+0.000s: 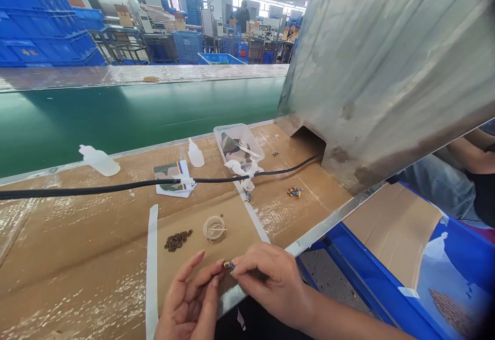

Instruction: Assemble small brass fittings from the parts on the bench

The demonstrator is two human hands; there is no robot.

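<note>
pinching tiny brass-and-blue fitting in right hand, touching with left hand, unclear whether gripping; liable to drop over metal table edge if held loosely.

The orange marking on the blue crate is illegible.

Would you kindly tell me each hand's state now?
Left hand: at the small brass-and-blue part; whether it grips cannot be told.
Right hand: closed, pinching that part.
</note>
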